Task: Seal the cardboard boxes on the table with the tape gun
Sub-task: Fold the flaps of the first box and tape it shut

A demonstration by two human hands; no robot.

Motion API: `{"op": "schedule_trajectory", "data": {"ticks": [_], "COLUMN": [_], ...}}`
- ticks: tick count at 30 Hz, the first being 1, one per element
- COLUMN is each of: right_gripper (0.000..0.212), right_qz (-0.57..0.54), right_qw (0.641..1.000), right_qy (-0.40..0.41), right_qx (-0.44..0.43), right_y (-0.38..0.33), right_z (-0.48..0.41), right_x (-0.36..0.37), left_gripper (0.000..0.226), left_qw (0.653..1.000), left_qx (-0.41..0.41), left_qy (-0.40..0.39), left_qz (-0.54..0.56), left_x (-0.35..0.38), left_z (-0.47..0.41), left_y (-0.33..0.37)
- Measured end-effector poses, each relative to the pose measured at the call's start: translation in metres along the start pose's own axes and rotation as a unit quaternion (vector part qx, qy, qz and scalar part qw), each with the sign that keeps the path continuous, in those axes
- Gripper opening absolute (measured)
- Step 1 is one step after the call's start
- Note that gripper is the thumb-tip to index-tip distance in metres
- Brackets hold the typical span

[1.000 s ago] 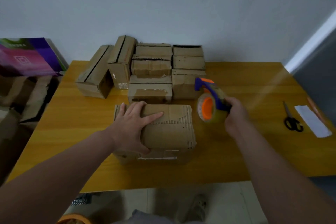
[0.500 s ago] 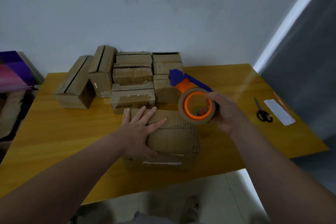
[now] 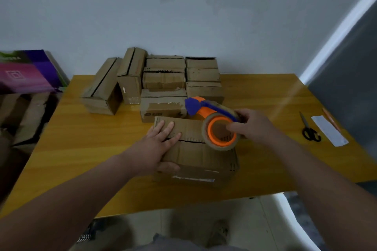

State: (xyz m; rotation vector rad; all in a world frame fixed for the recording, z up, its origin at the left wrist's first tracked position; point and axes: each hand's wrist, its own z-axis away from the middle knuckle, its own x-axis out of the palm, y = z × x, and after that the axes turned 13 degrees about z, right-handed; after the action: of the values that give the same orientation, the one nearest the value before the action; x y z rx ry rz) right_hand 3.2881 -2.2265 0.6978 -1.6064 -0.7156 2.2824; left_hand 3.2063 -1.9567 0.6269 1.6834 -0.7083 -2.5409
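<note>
The task is looking barely begun. The left hand [image 3: 161, 144] is pressing flat on the flaps of the nearest brown cardboard box [image 3: 201, 156], its fingers [image 3: 171, 126] straight and spread, thumb hooking over the near edge. The dark seam between the 2 flaps is showing open, with no fresh tape across it that I can see. The right hand [image 3: 254, 126] is gripping the blue and orange tape gun [image 3: 214, 120], fingers curled around its brown tape roll, holding it over the box's 3 o'clock end. At 12 o'clock, the cluster of other cardboard boxes [image 3: 165, 79] is waiting on the yellow wooden worktop [image 3: 81, 138]; at least 1 seems open-topped, and the rest I cannot tell. Black-handled scissors [image 3: 310, 131] are lying well apart at 3 o'clock.
</note>
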Motion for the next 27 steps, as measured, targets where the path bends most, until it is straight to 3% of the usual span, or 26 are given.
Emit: {"op": "schedule_trajectory", "data": {"ticks": [3, 8, 14, 17, 19, 21, 22, 23, 24, 25, 27], "right_gripper": [0.061, 0.044, 0.041, 0.038, 0.037, 0.037, 0.037, 0.038, 0.039, 0.039, 0.040], "right_qz": [0.091, 0.113, 0.128, 0.124, 0.120, 0.125, 0.126, 0.126, 0.126, 0.126, 0.131], "right_qw": [0.995, 0.990, 0.986, 0.987, 0.988, 0.987, 0.987, 0.987, 0.987, 0.987, 0.985], "right_qy": [-0.045, 0.051, 0.039, 0.037, 0.039, 0.048, 0.051, 0.051, 0.051, 0.051, 0.051], "right_qx": [-0.021, -0.068, -0.096, -0.092, -0.092, -0.092, -0.091, -0.090, -0.090, -0.091, -0.094], "right_y": [-0.011, -0.023, -0.019, -0.010, -0.006, -0.002, -0.001, 0.000, 0.000, 0.000, 0.000], "right_z": [-0.001, -0.002, 0.002, 0.004, 0.006, 0.007, 0.007, 0.008, 0.008, 0.008, 0.009], "right_x": [-0.006, 0.007, 0.027, 0.027, 0.027, 0.029, 0.030, 0.031, 0.031, 0.032, 0.033], "left_gripper": [0.118, 0.112, 0.124, 0.092, 0.063, 0.034, 0.026, 0.028, 0.033, 0.038, 0.036], "left_qw": [1.000, 0.999, 0.998, 0.992, 0.983, 0.937, 0.881, 0.799, 0.711, 0.649, 0.608], "left_qx": [0.008, 0.014, 0.010, -0.007, -0.002, -0.040, -0.078, -0.110, -0.136, -0.155, -0.171], "left_qy": [-0.010, -0.016, -0.005, 0.017, 0.087, 0.200, 0.241, 0.257, 0.250, 0.229, 0.178], "left_qz": [0.015, 0.032, 0.065, 0.123, 0.161, 0.285, 0.401, 0.532, 0.643, 0.709, 0.755], "left_x": [-0.004, -0.010, -0.009, -0.014, -0.019, -0.025, -0.029, -0.034, -0.040, -0.045, -0.052], "left_z": [0.001, 0.004, 0.006, 0.010, 0.012, 0.011, 0.011, 0.009, 0.008, 0.006, 0.004], "left_y": [0.000, 0.002, -0.002, 0.005, 0.012, 0.020, 0.027, 0.033, 0.037, 0.039, 0.042]}}
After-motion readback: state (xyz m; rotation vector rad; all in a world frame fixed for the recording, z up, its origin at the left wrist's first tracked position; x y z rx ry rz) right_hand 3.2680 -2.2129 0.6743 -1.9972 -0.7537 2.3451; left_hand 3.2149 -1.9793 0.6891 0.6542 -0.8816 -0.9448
